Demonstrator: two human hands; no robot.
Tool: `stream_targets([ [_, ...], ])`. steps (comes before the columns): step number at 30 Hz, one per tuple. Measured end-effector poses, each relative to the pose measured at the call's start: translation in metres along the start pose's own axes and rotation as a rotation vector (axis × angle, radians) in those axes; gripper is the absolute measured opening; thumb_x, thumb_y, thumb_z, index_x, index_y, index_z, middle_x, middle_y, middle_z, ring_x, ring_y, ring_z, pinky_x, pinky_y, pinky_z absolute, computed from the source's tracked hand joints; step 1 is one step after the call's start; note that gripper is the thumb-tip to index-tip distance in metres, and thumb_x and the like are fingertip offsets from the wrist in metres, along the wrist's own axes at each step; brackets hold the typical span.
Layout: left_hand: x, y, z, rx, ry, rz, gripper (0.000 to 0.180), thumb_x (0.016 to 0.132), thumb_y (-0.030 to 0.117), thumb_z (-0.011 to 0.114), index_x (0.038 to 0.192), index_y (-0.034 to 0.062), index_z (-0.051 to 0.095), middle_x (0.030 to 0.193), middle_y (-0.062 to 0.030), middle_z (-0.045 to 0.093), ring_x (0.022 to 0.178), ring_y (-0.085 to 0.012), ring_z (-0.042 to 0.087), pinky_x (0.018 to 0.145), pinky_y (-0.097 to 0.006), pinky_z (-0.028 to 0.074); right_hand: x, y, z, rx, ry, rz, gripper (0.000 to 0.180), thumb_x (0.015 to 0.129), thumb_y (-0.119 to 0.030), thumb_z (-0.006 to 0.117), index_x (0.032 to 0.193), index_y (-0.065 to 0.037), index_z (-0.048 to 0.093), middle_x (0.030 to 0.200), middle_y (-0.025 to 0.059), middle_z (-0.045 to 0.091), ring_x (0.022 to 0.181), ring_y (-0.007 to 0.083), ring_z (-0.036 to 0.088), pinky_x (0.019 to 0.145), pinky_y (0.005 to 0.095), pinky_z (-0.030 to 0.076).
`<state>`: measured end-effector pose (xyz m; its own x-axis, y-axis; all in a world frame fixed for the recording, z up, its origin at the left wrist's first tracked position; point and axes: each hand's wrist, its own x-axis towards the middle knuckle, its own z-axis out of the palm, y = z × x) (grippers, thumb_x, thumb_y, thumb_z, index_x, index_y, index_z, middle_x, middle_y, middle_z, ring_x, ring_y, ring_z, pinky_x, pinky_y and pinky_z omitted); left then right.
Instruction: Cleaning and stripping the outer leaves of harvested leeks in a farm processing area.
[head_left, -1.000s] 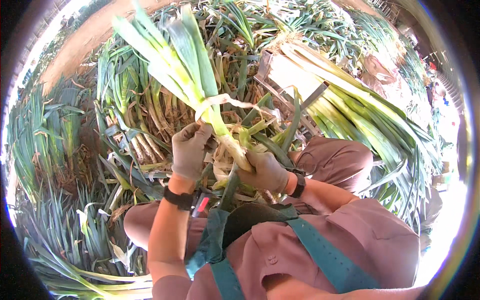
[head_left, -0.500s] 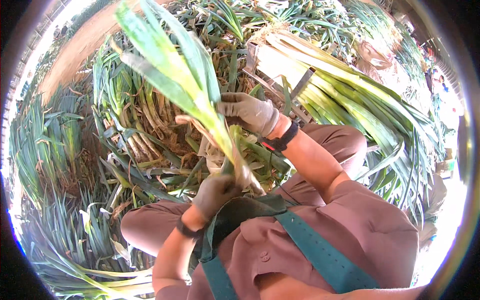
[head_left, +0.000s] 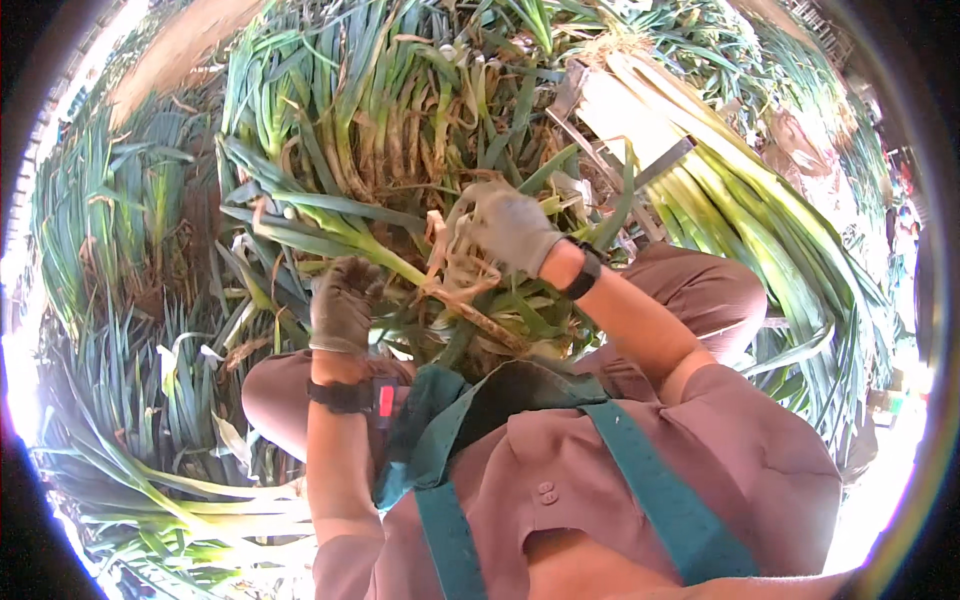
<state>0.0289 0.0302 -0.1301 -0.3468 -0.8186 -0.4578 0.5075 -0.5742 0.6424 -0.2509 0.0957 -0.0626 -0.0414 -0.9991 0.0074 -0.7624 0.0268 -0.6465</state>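
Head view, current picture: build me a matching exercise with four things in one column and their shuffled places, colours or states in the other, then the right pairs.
Things:
1. Left hand
2. Right hand
3. Leek between the hands
4. Shoulder straps

Places, colours, states:
A. Teal, over the brownish shirt
B. Gloved, the one nearer the frame at picture right
C. Slanting, its green leaves toward the picture's upper left
D. Gloved, the one farther from that frame

Pairs: 1-D, 2-B, 3-C, 4-A

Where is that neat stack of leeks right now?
In the head view, the neat stack of leeks lies at upper right, by a small frame, beyond the right knee.
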Motion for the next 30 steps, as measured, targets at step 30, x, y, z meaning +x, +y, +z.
stream_targets([
  [30, -0.008, 0.005, 0.060, 0.038, -0.127, 0.278, 0.032, 0.092, 0.026, 0.065, 0.113, 0.0021, 0.060, 0.103, -0.0050, 0.066, 0.088, -0.0139, 0.064, 0.075, -0.027, 0.053, 0.009, -0.067, 0.027, 1.048, -0.177, 0.148, 0.043, 0.089, -0.027, 0.066, 0.118, 0.003, 0.058, 0.095, 0.0003, 0.061, 0.085, 0.0073, 0.055, 0.074, 0.0240, 0.047],
])
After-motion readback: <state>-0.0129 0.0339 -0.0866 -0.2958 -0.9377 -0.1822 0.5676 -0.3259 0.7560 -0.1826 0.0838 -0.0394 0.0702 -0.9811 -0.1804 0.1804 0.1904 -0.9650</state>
